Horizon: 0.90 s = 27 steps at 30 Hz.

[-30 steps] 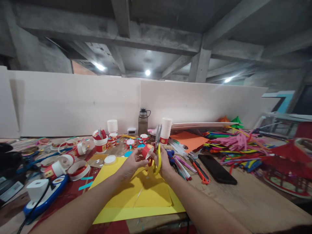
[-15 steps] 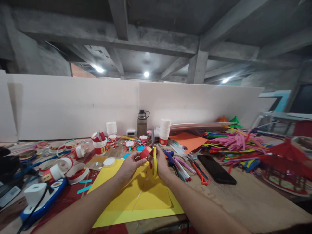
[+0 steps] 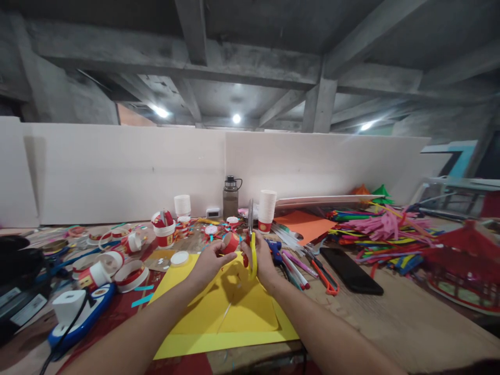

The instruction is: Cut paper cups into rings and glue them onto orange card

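right, so the left hand (image 3: 210, 260) has its grip clamped on a curved red piece (image 3: 233, 242), thumb and fingers pinching it over the middle of the bench (image 3: 422, 325). the right hand (image 3: 264, 259) has its grip closed round the yellow-handled scissors (image 3: 253, 258), whose blades point up and away, just to the right of the red piece. whether the blades touch each other is too small to tell.

below both hands lie the yellow sheets (image 3: 250, 317), one on top of another, with a white disc (image 3: 179, 258) at their far left edge. beyond the hands, a dark bottle (image 3: 230, 200) stands upright, and to its right there's a tall stack of cups (image 3: 267, 205), white with red at the bottom.

on the right, near the right hand, sit a blue glue gun (image 3: 275, 251) and some pens (image 3: 294, 272), then an orange-handled tool (image 3: 324, 278), a black phone (image 3: 350, 271) and a heap of coloured strips (image 3: 394, 226). over on the left are several red and white cup rings (image 3: 130, 276), with a blue and white power strip (image 3: 103, 297) nearer the front.
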Each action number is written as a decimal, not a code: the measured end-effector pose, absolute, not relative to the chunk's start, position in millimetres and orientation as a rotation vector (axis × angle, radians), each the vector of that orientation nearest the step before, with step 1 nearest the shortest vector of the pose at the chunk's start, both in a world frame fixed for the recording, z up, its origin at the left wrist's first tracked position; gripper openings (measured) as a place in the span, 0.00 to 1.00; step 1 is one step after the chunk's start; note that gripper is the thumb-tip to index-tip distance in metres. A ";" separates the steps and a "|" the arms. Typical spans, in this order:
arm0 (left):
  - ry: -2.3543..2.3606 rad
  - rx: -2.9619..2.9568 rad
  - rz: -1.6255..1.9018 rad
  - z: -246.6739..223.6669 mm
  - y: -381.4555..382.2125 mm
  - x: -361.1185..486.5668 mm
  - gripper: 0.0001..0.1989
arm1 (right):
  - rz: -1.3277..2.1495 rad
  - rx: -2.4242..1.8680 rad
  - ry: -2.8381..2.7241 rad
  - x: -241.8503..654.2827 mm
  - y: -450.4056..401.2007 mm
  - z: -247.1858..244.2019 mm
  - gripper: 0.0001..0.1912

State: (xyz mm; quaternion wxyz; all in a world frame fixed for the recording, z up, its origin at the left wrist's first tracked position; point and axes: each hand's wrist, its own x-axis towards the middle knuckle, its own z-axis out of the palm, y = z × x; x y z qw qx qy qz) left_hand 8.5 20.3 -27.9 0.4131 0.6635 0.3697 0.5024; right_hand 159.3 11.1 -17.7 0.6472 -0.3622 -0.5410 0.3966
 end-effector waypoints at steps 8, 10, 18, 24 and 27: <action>1.160 2.021 1.321 -23.1 22.3 3.1 0.12 | 0.970 -0.788 -1.229 161.7 15.7 -24.2 0.21; 1.193 2.084 1.335 -21.6 22.6 0.9 0.10 | 0.984 -0.793 -1.231 161.9 17.4 -27.4 0.23; 1.250 2.246 1.320 -22.3 19.8 -2.8 0.09 | 1.242 -0.776 -1.048 162.0 15.2 -19.0 0.25; 1.229 2.240 1.343 -18.0 18.1 -3.6 0.09 | 1.266 -0.763 -0.999 160.8 16.8 -17.1 0.25; 1.294 2.222 1.329 -18.2 19.2 -4.3 0.08 | 1.132 -0.807 -1.069 160.4 19.4 -21.1 0.24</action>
